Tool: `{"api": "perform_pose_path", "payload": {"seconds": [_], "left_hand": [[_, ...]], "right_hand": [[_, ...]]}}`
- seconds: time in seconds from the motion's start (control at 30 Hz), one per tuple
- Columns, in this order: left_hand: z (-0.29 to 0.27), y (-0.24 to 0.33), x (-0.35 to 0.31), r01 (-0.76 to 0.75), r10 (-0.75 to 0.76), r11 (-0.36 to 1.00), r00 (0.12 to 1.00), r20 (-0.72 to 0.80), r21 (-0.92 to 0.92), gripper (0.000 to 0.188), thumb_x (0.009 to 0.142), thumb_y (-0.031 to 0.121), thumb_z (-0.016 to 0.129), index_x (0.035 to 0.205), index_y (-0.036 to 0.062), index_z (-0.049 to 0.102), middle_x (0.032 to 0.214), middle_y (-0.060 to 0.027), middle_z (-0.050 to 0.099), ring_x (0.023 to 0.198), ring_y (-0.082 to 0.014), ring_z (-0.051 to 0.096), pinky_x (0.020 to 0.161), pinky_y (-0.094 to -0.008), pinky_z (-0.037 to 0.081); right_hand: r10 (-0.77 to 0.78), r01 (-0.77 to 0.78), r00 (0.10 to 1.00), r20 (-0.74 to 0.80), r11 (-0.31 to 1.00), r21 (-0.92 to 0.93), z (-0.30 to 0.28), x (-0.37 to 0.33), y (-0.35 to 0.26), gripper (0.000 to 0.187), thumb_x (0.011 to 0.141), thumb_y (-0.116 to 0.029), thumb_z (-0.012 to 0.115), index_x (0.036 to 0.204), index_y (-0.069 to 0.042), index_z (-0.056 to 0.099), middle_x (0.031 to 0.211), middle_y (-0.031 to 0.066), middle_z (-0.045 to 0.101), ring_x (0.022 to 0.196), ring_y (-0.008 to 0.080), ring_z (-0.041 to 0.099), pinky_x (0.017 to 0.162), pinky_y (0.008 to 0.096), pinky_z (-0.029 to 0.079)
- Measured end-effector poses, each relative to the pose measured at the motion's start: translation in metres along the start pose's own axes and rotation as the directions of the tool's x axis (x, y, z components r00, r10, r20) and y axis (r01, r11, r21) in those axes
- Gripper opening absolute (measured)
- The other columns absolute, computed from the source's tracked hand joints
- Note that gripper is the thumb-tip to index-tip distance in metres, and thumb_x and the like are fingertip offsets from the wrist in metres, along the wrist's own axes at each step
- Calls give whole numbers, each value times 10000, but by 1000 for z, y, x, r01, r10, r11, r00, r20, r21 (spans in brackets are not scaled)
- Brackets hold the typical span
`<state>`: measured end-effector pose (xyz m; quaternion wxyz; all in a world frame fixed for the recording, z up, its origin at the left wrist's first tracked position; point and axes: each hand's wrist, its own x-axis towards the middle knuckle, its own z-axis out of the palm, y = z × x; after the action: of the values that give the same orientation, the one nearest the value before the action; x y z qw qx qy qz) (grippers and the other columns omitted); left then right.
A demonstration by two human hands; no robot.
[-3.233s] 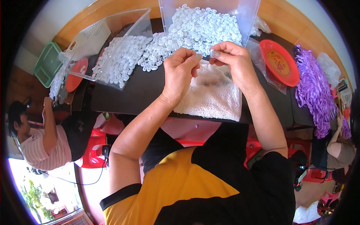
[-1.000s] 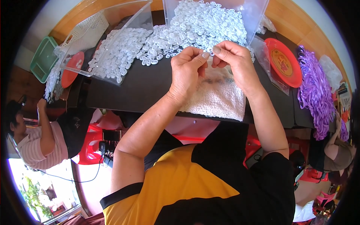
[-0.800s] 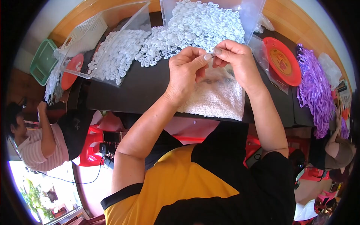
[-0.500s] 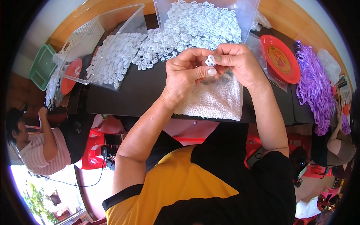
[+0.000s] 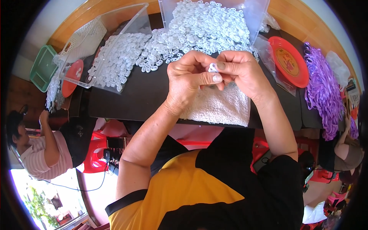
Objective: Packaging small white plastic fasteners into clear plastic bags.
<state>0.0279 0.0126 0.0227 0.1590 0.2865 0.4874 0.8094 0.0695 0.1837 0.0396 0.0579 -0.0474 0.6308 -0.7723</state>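
Note:
Above a white towel on the dark table, my two hands meet fingertip to fingertip. My left hand pinches a small white oval plastic piece with two holes. From the other side, the thumb and fingers of my right hand close on the same piece. Part of the piece is covered by my fingertips. Just beyond my hands lies a big heap of similar white pieces, spilling from a clear tub.
At left, a clear tipped bin holds more white pieces. A green basket and a red plate stand farther left. To the right are a red round tray and purple ribbons. People sit at both sides.
The white piece has turned and sits slightly lower between my fingertips. My hands have shifted a little, with both still closed around it.

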Motion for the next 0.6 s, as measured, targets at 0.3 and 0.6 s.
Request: {"api": "perform_pose_path", "payload": {"seconds": [0.3, 0.6], "left_hand": [[1, 0, -2, 5, -4, 996, 1000, 17, -87, 164, 768, -83, 710, 855, -69, 572, 790, -176, 656, 657, -266, 692, 569, -345, 607], [-3, -6, 5, -23, 24, 997, 1000, 20, -68, 219, 727, 18, 779, 848, 36, 597, 760, -35, 610, 590, -80, 526, 458, -213, 378]], "right_hand": [[-3, -10, 997, 78, 985, 170, 3, -2, 5, 206, 871, -186, 677, 806, 4, 630, 665, 43, 602, 522, 124, 571, 509, 213, 393], [-53, 24, 989, 135, 978, 208, -2, 6, 11, 214, 894, -177, 652, 796, 13, 635, 625, 39, 580, 490, 114, 544, 484, 224, 397]]}}
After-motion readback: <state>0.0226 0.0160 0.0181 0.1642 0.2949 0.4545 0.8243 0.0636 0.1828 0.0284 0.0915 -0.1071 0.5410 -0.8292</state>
